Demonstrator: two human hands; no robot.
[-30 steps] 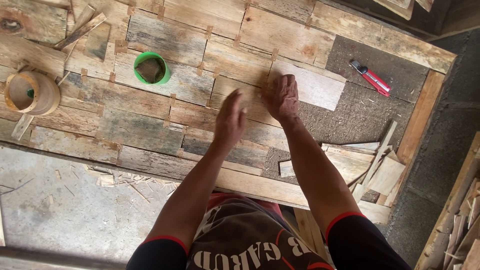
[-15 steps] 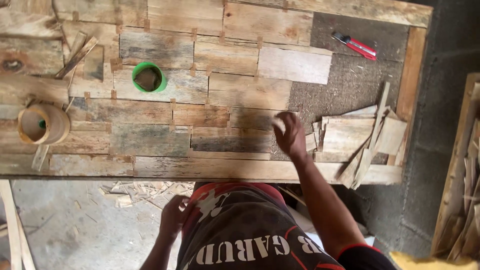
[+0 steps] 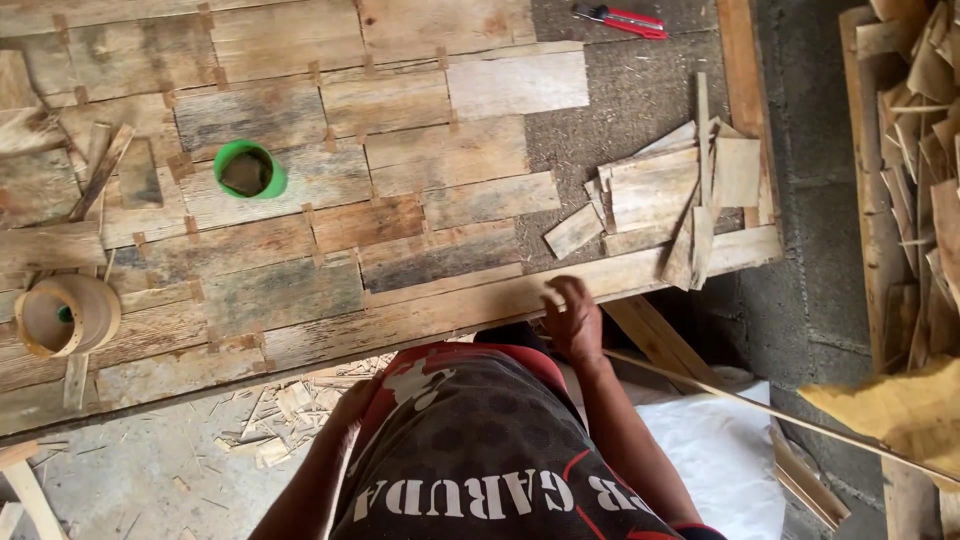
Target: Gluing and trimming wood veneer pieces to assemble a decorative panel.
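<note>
The right hand [image 3: 572, 318] rests with its fingers curled loosely on the near edge strip of the large panel of weathered wooden planks [image 3: 380, 240], holding nothing, perhaps to steady the person leaning over it. The left hand [image 3: 352, 402] hangs low by the hip; whether it is spread or closed cannot be told. A heap of pale wood offcuts [image 3: 672, 195] lies to the right within reach, a green cup [image 3: 250, 170] stands farther left.

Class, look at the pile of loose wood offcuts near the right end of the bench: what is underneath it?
The pile of offcuts lies on dark gritty board, with its lower pieces overlapping the long edge plank. The surface directly beneath the stacked pieces is covered. The right hand rests on that plank.
</note>
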